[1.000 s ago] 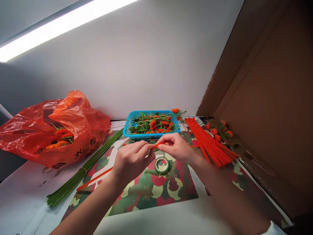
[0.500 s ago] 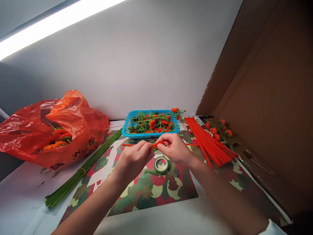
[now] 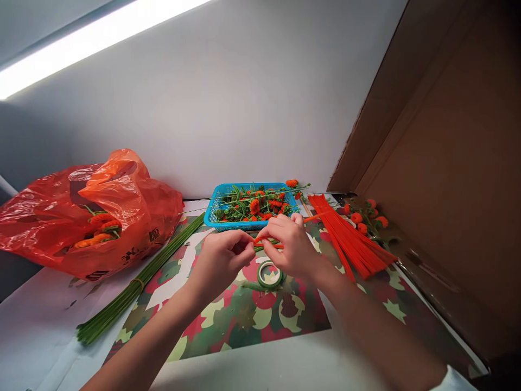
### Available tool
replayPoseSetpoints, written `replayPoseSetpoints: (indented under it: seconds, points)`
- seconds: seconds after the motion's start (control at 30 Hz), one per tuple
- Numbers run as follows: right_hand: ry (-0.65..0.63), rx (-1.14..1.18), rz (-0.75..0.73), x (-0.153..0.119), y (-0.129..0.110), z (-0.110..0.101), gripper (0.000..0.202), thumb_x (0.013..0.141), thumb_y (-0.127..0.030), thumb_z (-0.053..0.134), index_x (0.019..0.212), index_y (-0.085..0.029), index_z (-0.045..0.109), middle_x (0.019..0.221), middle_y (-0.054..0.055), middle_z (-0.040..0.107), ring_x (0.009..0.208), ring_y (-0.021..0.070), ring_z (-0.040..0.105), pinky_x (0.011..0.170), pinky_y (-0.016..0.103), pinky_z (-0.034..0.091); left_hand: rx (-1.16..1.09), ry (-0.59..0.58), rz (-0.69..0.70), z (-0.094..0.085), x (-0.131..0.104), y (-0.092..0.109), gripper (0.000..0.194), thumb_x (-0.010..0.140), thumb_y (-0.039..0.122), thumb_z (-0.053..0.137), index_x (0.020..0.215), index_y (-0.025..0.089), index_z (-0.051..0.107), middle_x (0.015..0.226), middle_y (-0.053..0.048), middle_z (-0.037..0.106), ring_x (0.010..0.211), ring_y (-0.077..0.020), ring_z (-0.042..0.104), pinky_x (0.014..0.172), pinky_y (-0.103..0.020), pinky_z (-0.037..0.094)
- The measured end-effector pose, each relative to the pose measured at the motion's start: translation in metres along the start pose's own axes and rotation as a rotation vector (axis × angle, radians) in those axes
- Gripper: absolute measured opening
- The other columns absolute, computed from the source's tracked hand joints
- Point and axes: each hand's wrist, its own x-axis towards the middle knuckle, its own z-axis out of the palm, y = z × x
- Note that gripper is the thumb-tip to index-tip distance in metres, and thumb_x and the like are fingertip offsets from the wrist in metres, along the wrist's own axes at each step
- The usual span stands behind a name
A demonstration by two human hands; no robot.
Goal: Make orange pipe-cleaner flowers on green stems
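Between my hands is an orange pipe cleaner (image 3: 268, 239), bent or looped in the middle. My left hand (image 3: 226, 252) pinches one end of it between thumb and forefinger. My right hand (image 3: 290, 243) has its fingers closed on the other part, and an orange length sticks out past its knuckles to the right. Just below the hands a roll of green tape (image 3: 269, 274) lies on the patterned mat (image 3: 244, 320). Behind them stands a blue basket (image 3: 215, 221) filled with orange pipe-cleaner flowers and green stems. The fingertips partly hide the bend.
To the right lies a fan of orange pipe cleaners (image 3: 345, 239), with several orange flowers (image 3: 362, 220) beside a cardboard wall (image 3: 439, 179). A bundle of green pipe cleaners (image 3: 138, 285) lies left, next to a red plastic bag (image 3: 134, 206) with orange flowers inside.
The orange strand no longer sticks out to the left of my left hand. My right hand has turned slightly, its fingers raised, and the loop between the hands shows more.
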Motion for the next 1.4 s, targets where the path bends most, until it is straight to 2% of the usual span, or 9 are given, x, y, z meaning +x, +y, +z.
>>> replayPoseSetpoints:
  seconds: [0.3, 0.4, 0.47, 0.57, 0.67, 0.77, 0.9, 1.17, 1.4]
  points:
    - [0.040, 0.008, -0.153, 0.001, 0.002, -0.006, 0.019, 0.086, -0.014, 0.048, 0.078, -0.020, 0.064, 0.070, -0.001, 0.061, 0.070, 0.0134, 0.047, 0.074, 0.033, 0.020, -0.715, -0.368, -0.606, -0.007, 0.012, -0.001, 0.016, 0.068, 0.028, 0.062, 0.058, 0.016, 0.057, 0.047, 0.005, 0.052, 0.037, -0.0053, 0.047, 0.036, -0.015, 0.028]
    - [-0.019, 0.087, -0.119, 0.002, 0.003, -0.012, 0.018, 0.087, -0.015, 0.050, 0.080, -0.020, 0.066, 0.070, -0.002, 0.061, 0.069, 0.0128, 0.048, 0.075, 0.033, 0.021, -0.746, -0.401, -0.648, -0.008, 0.012, -0.002, 0.019, 0.068, 0.032, 0.064, 0.060, 0.016, 0.057, 0.049, 0.006, 0.051, 0.037, -0.0049, 0.046, 0.037, -0.015, 0.031]
    - [-0.092, 0.147, -0.065, 0.003, 0.005, -0.017, 0.016, 0.087, -0.017, 0.052, 0.081, -0.020, 0.067, 0.069, -0.003, 0.061, 0.070, 0.0126, 0.050, 0.078, 0.033, 0.023, -0.622, -0.368, -0.539, -0.010, 0.011, -0.001, 0.018, 0.072, 0.032, 0.063, 0.064, 0.016, 0.061, 0.052, 0.005, 0.054, 0.041, -0.0066, 0.050, 0.040, -0.017, 0.036]
    - [-0.213, 0.278, 0.019, 0.005, 0.009, -0.024, 0.014, 0.085, -0.017, 0.055, 0.083, -0.020, 0.068, 0.073, -0.002, 0.065, 0.072, 0.0127, 0.054, 0.078, 0.032, 0.029, -0.247, -0.207, -0.221, -0.011, 0.007, 0.003, 0.014, 0.077, 0.027, 0.060, 0.069, 0.016, 0.065, 0.055, 0.002, 0.059, 0.046, -0.0085, 0.051, 0.045, -0.019, 0.039]
    - [-0.293, 0.396, 0.097, 0.005, 0.011, -0.029, 0.017, 0.087, -0.018, 0.051, 0.083, -0.017, 0.068, 0.072, 0.000, 0.063, 0.067, 0.0117, 0.051, 0.066, 0.026, 0.033, 0.128, -0.005, 0.166, -0.009, 0.003, 0.005, 0.011, 0.078, 0.018, 0.058, 0.069, 0.017, 0.065, 0.055, 0.002, 0.059, 0.048, -0.0084, 0.048, 0.048, -0.020, 0.039]
    - [-0.366, 0.460, 0.173, 0.005, 0.009, -0.032, 0.025, 0.091, -0.026, 0.047, 0.078, -0.016, 0.066, 0.065, -0.002, 0.055, 0.060, 0.0104, 0.044, 0.055, 0.023, 0.031, 0.304, 0.091, 0.406, -0.005, -0.001, 0.005, 0.011, 0.080, 0.014, 0.057, 0.074, 0.017, 0.065, 0.059, 0.002, 0.061, 0.050, -0.0086, 0.049, 0.051, -0.021, 0.040]
    - [-0.418, 0.427, 0.162, 0.003, 0.002, -0.034, 0.024, 0.093, -0.028, 0.046, 0.080, -0.017, 0.063, 0.064, -0.003, 0.051, 0.058, 0.0094, 0.042, 0.052, 0.022, 0.029, 0.371, 0.065, 0.499, -0.006, -0.003, 0.002, 0.009, 0.086, 0.017, 0.057, 0.080, 0.018, 0.064, 0.064, 0.002, 0.063, 0.053, -0.0097, 0.051, 0.051, -0.022, 0.040]
    - [-0.370, 0.053, -0.049, 0.000, -0.004, -0.036, 0.023, 0.091, -0.015, 0.045, 0.069, -0.018, 0.048, 0.061, -0.004, 0.047, 0.057, 0.0094, 0.033, 0.057, 0.024, 0.022, 0.548, -0.056, 0.575, -0.018, 0.000, 0.002, 0.020, 0.095, 0.022, 0.046, 0.088, 0.017, 0.064, 0.074, -0.002, 0.065, 0.064, -0.0153, 0.056, 0.057, -0.026, 0.042]
    - [-0.493, 0.114, -0.091, -0.003, -0.007, -0.034, 0.023, 0.083, -0.005, 0.046, 0.064, -0.018, 0.042, 0.059, -0.005, 0.041, 0.057, 0.0096, 0.031, 0.054, 0.025, 0.020, 0.563, -0.222, 0.650, -0.025, 0.006, 0.001, 0.027, 0.097, 0.027, 0.040, 0.084, 0.021, 0.063, 0.069, 0.001, 0.064, 0.063, -0.0152, 0.053, 0.058, -0.028, 0.038]
